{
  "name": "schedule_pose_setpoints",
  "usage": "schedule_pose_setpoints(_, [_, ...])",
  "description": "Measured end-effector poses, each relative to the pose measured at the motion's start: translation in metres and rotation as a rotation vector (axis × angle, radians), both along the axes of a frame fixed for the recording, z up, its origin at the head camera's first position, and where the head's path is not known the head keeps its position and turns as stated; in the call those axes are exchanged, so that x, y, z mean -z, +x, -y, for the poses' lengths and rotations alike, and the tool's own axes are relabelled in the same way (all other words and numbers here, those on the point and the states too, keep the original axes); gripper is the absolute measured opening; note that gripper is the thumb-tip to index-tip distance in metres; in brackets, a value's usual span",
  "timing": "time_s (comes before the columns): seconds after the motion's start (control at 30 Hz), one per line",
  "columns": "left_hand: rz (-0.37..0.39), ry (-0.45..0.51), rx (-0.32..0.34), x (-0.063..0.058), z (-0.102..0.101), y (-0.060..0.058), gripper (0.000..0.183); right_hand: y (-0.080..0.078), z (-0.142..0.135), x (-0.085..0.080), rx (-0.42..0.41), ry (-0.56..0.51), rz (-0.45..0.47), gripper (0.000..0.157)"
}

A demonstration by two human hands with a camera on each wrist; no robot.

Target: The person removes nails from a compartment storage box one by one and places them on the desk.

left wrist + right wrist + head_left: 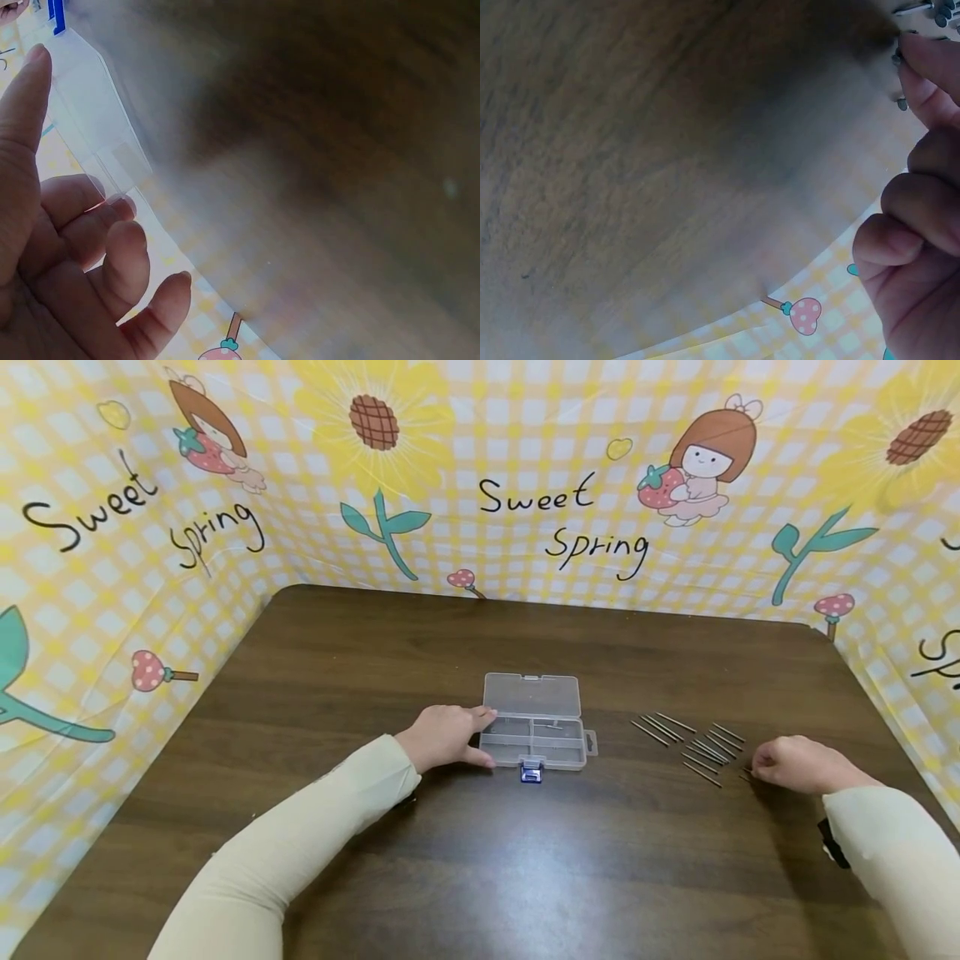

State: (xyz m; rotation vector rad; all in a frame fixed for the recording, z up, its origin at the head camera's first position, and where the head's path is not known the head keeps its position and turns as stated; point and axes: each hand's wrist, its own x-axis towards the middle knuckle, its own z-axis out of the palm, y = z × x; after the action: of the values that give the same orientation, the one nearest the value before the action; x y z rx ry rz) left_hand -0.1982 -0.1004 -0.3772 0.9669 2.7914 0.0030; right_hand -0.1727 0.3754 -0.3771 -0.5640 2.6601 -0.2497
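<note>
A clear plastic compartment box [532, 739] lies with its lid raised at the back and a blue latch [531, 773] at the front. My left hand [448, 737] grips its left side, thumb by the front corner and fingertips near the hinge. In the left wrist view the fingers [126, 262] curl beside the clear wall. To the right of the box, several metal nails [705, 749] lie loose on the table. At their right edge my right hand [798, 764] pinches a nail between thumb and forefinger, mostly hidden by the fingers; the other fingers are folded in.
A dark wood-grain table [480, 852] carries everything. Thin metal pieces [553, 727] lie in the box's rear compartments. A hanging tab [591, 742] sticks out from the box's right end. Yellow checked cloth [420, 527] surrounds the table's back and sides.
</note>
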Motion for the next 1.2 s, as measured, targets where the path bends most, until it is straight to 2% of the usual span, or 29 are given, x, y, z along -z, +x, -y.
schedule_pose_setpoints(0.3, [0.010, -0.002, -0.011, -0.002, 0.003, 0.001, 0.079, -0.003, 0.005, -0.006, -0.003, 0.019, 0.011, 0.010])
schedule_pose_setpoints(0.4, [0.018, 0.001, -0.019, -0.004, 0.004, 0.002, 0.080, -0.008, 0.010, -0.013, -0.005, 0.018, 0.003, 0.005])
schedule_pose_setpoints(0.57, [0.023, 0.008, -0.034, -0.006, 0.007, 0.003, 0.079, -0.023, 0.030, -0.024, -0.021, -0.020, -0.025, 0.011])
schedule_pose_setpoints(0.77, [0.028, 0.004, -0.038, -0.005, 0.008, 0.004, 0.080, -0.043, 0.073, -0.033, -0.083, -0.066, -0.042, 0.013])
schedule_pose_setpoints(0.97, [0.034, 0.008, -0.055, -0.003, 0.006, 0.005, 0.079, -0.060, 0.133, -0.032, -0.173, -0.088, -0.086, 0.014])
schedule_pose_setpoints(1.2, [0.053, 0.016, -0.057, -0.002, 0.000, 0.003, 0.080, -0.068, 0.191, -0.028, -0.261, -0.061, -0.130, 0.013])
